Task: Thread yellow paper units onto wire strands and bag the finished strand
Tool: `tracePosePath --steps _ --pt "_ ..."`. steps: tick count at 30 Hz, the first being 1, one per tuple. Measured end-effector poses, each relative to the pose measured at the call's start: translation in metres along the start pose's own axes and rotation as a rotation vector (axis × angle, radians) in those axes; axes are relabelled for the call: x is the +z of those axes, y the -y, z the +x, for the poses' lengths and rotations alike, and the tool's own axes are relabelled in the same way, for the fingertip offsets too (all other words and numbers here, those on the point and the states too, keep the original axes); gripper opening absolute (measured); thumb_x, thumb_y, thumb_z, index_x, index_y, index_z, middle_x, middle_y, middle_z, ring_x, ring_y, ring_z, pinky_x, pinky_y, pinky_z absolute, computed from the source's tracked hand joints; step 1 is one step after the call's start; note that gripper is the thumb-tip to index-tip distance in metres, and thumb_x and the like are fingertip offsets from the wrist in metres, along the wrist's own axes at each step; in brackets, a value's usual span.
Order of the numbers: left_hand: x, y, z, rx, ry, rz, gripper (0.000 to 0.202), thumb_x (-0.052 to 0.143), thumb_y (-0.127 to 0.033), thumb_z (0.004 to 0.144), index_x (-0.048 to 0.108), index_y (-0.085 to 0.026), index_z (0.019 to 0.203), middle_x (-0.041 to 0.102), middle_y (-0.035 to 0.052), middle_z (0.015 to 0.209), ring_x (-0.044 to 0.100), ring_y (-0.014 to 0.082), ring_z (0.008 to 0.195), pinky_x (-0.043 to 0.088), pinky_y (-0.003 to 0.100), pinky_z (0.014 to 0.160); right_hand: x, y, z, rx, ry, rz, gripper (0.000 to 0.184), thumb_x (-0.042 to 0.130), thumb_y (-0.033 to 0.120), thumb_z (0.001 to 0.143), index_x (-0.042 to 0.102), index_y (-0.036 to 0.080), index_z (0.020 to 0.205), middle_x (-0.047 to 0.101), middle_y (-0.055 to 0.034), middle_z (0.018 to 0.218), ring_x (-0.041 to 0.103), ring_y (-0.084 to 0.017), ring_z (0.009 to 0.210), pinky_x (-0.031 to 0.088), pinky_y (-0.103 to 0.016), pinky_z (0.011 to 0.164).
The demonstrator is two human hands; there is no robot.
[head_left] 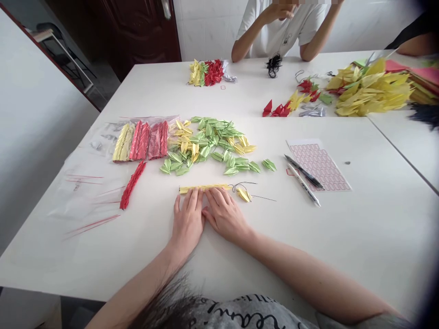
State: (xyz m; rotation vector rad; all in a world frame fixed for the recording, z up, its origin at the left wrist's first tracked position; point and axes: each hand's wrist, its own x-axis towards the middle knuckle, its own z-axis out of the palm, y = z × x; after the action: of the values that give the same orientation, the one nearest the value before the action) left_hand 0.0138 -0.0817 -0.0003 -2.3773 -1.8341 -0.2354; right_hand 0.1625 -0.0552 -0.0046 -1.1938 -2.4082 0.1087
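Yellow paper-crane stack, long axis crosswise

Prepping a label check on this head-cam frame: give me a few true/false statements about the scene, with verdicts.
1. The left hand and the right hand both rest on a flattened row of yellow paper cranes. True.
2. The right hand holds a pen. False: a black pen and a white pen lie away from the hands, beside a sheet printed with red outlines.
3. A red strand of paper cranes lies left of the pile of green and yellow paper cranes. True.
4. The person across the table has both hands flat on the tabletop. False: their forearms are raised, with a hand up near the face.
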Motion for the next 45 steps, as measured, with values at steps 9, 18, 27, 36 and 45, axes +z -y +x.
tracePosePath --steps 9,18,27,36,45 --pt "0.0029 0.0063 0.0019 0.057 -0.058 -0.009 0.044 0.043 -0.02 0.099 0.053 -0.009 0.14 0.057 0.013 0.142 0.051 0.0277 0.133 0.043 0.043 0.109 -0.002 -0.0053 0.0033 0.046 0.017 0.101 0.046 0.052 0.032 0.095 0.056 0.002 0.13 0.058 -0.0217 0.125 0.05 -0.033 0.113 0.051 -0.049 0.098" --pt "0.0019 0.0034 0.0008 0.019 -0.03 -0.106 0.048 0.043 -0.011 0.093 0.051 -0.008 0.14 0.054 0.0149 0.145 0.048 0.0272 0.137 0.042 0.042 0.111 -0.0036 -0.0051 0.0047 0.032 0.101 0.018 0.047 0.047 0.035 0.099 0.053 0.01 0.138 0.06 -0.0171 0.13 0.051 -0.03 0.119 0.048 -0.045 0.101" --pt "0.0019 0.0078 0.0026 0.029 -0.033 -0.163 0.057 0.042 -0.013 0.093 0.034 -0.004 0.149 0.038 0.0196 0.156 0.035 0.0284 0.146 0.031 0.052 0.118 0.0043 -0.0076 0.0067 0.018 0.028 -0.059 0.056 0.041 0.043 0.101 0.052 0.004 0.139 0.06 -0.0184 0.132 0.051 -0.031 0.119 0.044 -0.045 0.104" --pt "0.0031 0.0068 -0.0001 -0.085 -0.058 -0.094 0.057 0.046 -0.025 0.094 0.042 0.004 0.143 0.05 0.0265 0.144 0.046 0.0354 0.137 0.038 0.053 0.114 0.0032 -0.0056 0.0067 0.039 0.071 -0.082 0.053 0.042 0.042 0.101 0.05 0.011 0.143 0.058 -0.0172 0.133 0.048 -0.031 0.119 0.044 -0.047 0.101" --pt "0.0003 0.0061 0.0056 -0.074 -0.018 -0.052 0.052 0.05 -0.02 0.093 0.049 -0.006 0.143 0.051 0.0252 0.14 0.049 0.0377 0.133 0.048 0.05 0.105 0.0034 -0.0059 0.0108 0.047 0.068 -0.1 0.048 0.042 0.041 0.102 0.054 0.013 0.139 0.06 -0.0166 0.128 0.051 -0.03 0.115 0.042 -0.046 0.101"
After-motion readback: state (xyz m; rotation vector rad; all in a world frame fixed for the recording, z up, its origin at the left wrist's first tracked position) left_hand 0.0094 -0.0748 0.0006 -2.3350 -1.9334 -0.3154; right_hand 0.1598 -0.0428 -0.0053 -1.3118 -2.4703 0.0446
